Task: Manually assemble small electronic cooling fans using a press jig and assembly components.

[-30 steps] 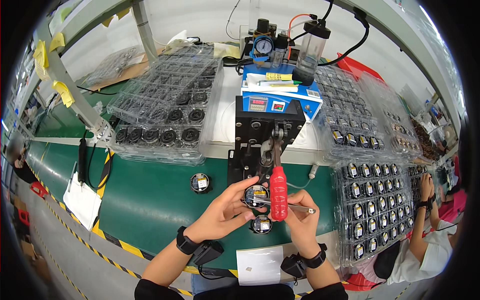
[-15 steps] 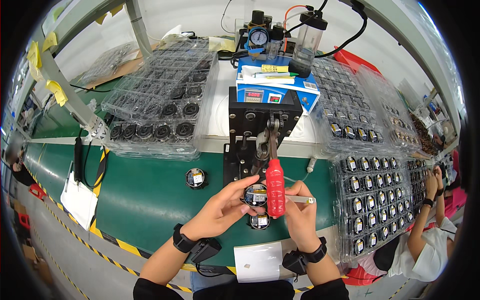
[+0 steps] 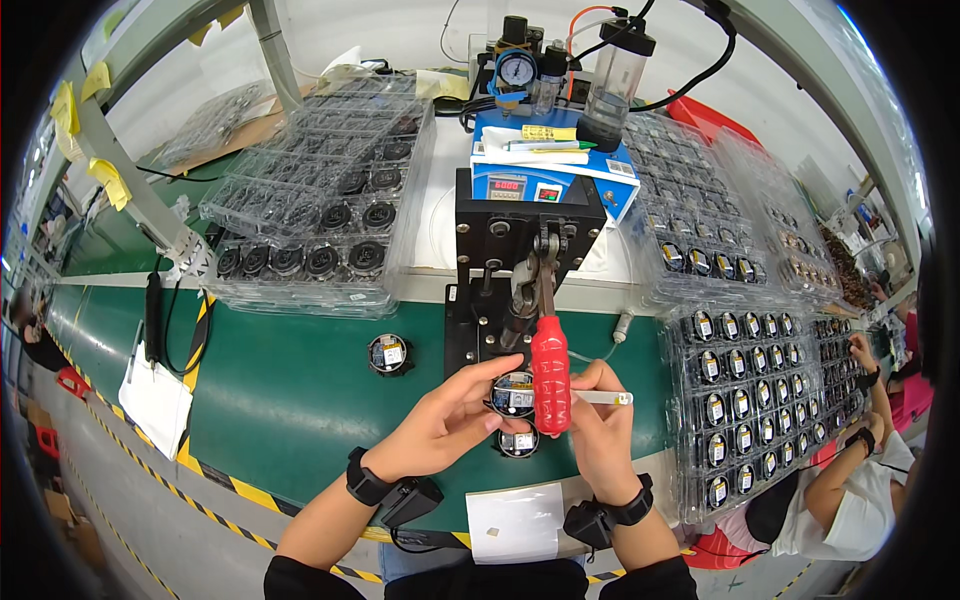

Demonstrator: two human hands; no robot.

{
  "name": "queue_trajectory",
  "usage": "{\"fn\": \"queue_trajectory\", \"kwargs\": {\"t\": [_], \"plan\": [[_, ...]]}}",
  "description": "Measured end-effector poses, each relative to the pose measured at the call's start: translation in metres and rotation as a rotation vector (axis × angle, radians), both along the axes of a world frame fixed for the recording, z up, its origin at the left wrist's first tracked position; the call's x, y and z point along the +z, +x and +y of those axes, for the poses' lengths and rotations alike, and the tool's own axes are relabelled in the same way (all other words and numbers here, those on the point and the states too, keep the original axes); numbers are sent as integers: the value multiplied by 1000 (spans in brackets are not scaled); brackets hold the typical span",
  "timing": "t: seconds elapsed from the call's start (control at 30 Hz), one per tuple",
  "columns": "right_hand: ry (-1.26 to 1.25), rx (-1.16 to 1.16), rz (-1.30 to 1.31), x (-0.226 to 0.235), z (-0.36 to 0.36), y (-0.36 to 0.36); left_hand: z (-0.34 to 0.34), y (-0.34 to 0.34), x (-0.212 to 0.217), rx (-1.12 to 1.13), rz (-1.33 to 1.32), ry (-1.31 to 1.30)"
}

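Two hands at near centre | left hand point(image 3: 435, 425) cups round black part point(image 3: 513, 393) below press point(image 3: 520, 250) | right hand point(image 3: 598, 425) pinches white stick point(image 3: 605, 397) at it | judged mid-job: one part point(image 3: 518, 441) beneath, another point(image 3: 388, 353) left on belt point(image 3: 290, 400), filled trays point(image 3: 745, 400) right.

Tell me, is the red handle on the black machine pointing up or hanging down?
Hanging down. The red handle dangles from the black press, its rounded end between the left hand and right hand.

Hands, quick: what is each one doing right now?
Left hand: closed on a small round black part.
Right hand: pinching a thin white stick.
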State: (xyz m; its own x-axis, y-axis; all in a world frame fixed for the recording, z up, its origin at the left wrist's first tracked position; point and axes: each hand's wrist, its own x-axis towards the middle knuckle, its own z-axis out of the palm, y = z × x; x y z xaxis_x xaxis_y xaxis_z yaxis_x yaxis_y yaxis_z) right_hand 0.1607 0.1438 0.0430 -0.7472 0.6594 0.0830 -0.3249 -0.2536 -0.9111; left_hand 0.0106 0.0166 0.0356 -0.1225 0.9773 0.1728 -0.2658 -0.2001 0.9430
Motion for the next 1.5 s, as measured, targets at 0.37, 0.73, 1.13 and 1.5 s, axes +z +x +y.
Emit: {"fn": "queue_trajectory", "kwargs": {"t": [0.37, 0.73, 1.13, 1.5], "plan": [[18, 1, -19, -4, 1, 0, 0, 0, -2, 13, -1, -3], [19, -15, -34, -5, 0, -1, 1, 0, -2, 6, -9, -2], [-161, 98, -123, 1, 11, 3, 1, -3, -4, -21, 22, -64], [-3, 114, -234, 7, 14, 6, 1, 1, -2, 4, 87, -93]]}}
